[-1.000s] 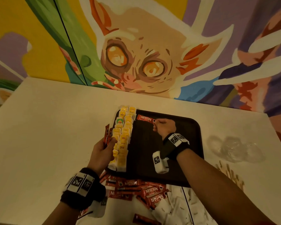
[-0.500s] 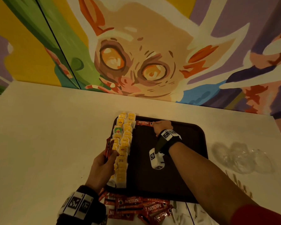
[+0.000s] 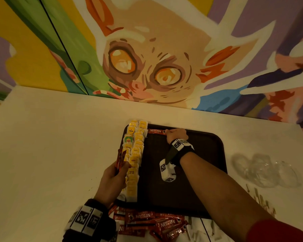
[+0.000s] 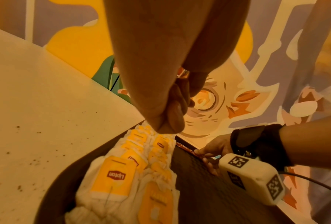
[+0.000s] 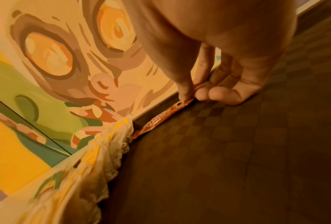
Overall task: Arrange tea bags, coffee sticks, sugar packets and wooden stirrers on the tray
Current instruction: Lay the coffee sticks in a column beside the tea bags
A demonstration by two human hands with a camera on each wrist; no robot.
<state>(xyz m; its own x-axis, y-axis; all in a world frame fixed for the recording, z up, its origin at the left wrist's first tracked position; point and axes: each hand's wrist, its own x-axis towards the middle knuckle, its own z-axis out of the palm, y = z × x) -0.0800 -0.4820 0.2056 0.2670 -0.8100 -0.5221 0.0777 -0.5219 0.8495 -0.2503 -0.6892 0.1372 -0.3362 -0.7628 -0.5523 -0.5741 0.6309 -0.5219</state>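
A dark brown tray (image 3: pixel 208 154) lies on the white table. Yellow tea bags (image 3: pixel 135 154) fill two columns along its left side. One red coffee stick (image 3: pixel 157 131) lies flat along the tray's far edge, touching the tea bags. My right hand (image 3: pixel 170 133) pinches its right end; in the right wrist view a fingertip (image 5: pixel 183 94) presses that coffee stick (image 5: pixel 160 119) down on the tray (image 5: pixel 218 151). My left hand (image 3: pixel 120 169) hovers over the tea bags and grips a few upright coffee sticks (image 3: pixel 119 158). In the left wrist view my left hand (image 4: pixel 181 97) is a fist above the tea bags (image 4: pixel 122 174).
A heap of red coffee sticks (image 3: pixel 152 222) lies on the table at the tray's near edge, with white sugar packets (image 3: pixel 208 231) beside it. Wooden stirrers (image 3: pixel 261 198) and a clear plastic bag (image 3: pixel 264 170) lie right of the tray. A painted wall stands behind the table.
My right hand has carried the single coffee stick to the tray's far edge and laid it flat there. The left hand has kept its sticks and barely moved.
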